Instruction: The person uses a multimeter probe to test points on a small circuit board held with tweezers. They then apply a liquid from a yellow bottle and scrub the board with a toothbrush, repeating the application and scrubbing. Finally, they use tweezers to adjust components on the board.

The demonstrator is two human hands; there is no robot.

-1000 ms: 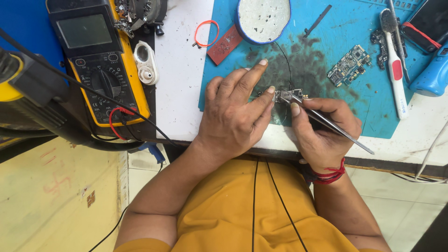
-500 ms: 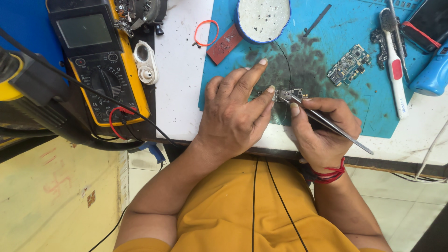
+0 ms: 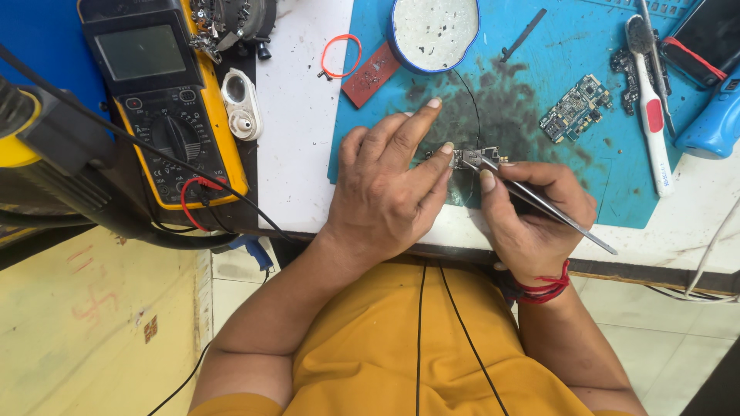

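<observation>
My left hand (image 3: 389, 185) rests on the blue work mat (image 3: 586, 173), its fingertips pinning a small circuit board (image 3: 478, 159). My right hand (image 3: 532, 219) grips metal tweezers (image 3: 551, 208) like a pen. The tweezer tips touch the board just right of my left fingertips. Most of the board is hidden under my fingers.
A yellow multimeter (image 3: 166, 100) with red and black leads lies at the left. On the mat sit a second circuit board (image 3: 574, 108), a round blue-rimmed dish (image 3: 434, 31), a red strip (image 3: 371, 75), a toothbrush (image 3: 651, 108) and a blue tool (image 3: 713, 123). An orange ring (image 3: 341, 55) lies beside the mat.
</observation>
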